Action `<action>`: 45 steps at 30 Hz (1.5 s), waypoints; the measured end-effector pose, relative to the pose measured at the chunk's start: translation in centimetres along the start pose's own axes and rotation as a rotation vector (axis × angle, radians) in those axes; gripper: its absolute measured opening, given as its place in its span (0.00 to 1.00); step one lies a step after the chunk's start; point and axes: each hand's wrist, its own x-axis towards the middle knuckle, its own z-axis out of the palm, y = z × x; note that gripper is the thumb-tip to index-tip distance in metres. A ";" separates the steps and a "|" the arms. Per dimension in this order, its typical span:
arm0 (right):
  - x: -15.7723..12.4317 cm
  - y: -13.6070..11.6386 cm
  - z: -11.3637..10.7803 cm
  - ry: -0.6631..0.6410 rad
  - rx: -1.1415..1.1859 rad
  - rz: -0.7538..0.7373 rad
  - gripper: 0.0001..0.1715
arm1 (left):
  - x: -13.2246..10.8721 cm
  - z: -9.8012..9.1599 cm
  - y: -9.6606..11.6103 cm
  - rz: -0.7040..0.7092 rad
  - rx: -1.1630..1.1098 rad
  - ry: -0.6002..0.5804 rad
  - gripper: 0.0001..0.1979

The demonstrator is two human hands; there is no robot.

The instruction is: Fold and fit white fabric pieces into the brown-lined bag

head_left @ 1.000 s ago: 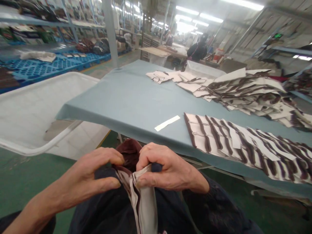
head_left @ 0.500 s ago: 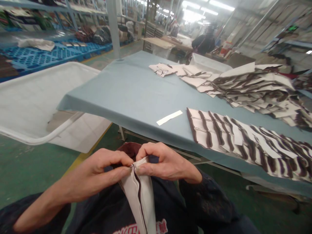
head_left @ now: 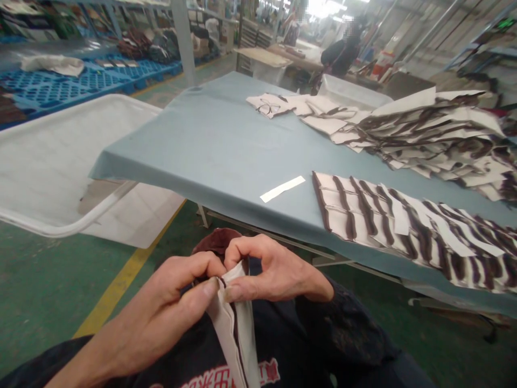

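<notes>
My left hand (head_left: 177, 296) and my right hand (head_left: 270, 272) meet in front of my chest. Both pinch the upper end of a cream fabric piece (head_left: 238, 328), which hangs down over my dark top. A dark brown seam line runs along its length between two cream folds. Behind my fingers a maroon fabric part (head_left: 218, 241) shows, seemingly joined to the same piece. The fingertips hide the exact spot they grip.
A blue-grey covered table (head_left: 194, 140) stands ahead. On it lie a pale strip (head_left: 283, 188), rows of overlapped cream-and-brown pieces (head_left: 339, 207), a loose heap (head_left: 440, 129) and eyeglasses (head_left: 266, 108). A white bin (head_left: 68, 231) is at left; a person (head_left: 341, 54) is far back.
My left hand has turned a little, its knuckles bunching closer to the right hand. Both hands still pinch the fabric piece. The camera view has shifted slightly.
</notes>
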 end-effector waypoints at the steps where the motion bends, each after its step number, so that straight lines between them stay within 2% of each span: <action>1: 0.1 0.3 -0.1 -0.016 0.049 0.016 0.31 | 0.1 0.1 -0.2 -0.004 -0.024 0.006 0.18; 5: 0.4 1.2 -0.1 -0.023 0.141 0.027 0.31 | 0.4 0.3 -1.1 -0.026 -0.103 0.029 0.18; 10: 0.4 0.7 0.1 -0.022 0.055 0.023 0.26 | 0.3 0.0 -1.3 -0.049 -0.093 0.024 0.20; 13: 0.0 0.0 0.2 0.039 -0.134 -0.059 0.17 | 0.3 -0.2 -1.0 -0.050 -0.045 0.042 0.20; 17: -0.4 -0.8 0.4 0.181 -0.496 -0.252 0.04 | 0.0 -0.1 -0.4 -0.083 0.055 0.065 0.19; 20: -0.7 -1.2 0.3 0.189 -0.671 -0.354 0.02 | -0.2 0.0 -0.1 -0.120 0.128 0.060 0.20; 22: -0.8 -1.4 0.1 0.174 -0.728 -0.342 0.02 | 0.0 0.0 0.3 -0.138 0.148 0.041 0.20; 25: -0.8 -1.5 0.1 0.177 -0.710 -0.264 0.04 | 0.9 -0.1 1.2 -0.139 0.106 0.018 0.20; 29: -0.8 -1.2 0.4 0.166 -0.550 -0.223 0.05 | 2.0 0.1 1.9 -0.152 0.045 0.036 0.20; 35: -0.8 -1.1 0.6 0.142 -0.438 -0.160 0.06 | 1.6 0.6 0.9 -0.178 -0.004 0.023 0.18; 41: -0.8 -1.4 0.2 0.076 -0.333 -0.022 0.08 | 0.9 0.0 -0.1 -0.146 0.008 -0.044 0.17; 45: -0.7 -1.2 0.3 0.067 -0.359 -0.039 0.08 | 1.0 -0.4 -0.3 -0.179 -0.003 -0.068 0.17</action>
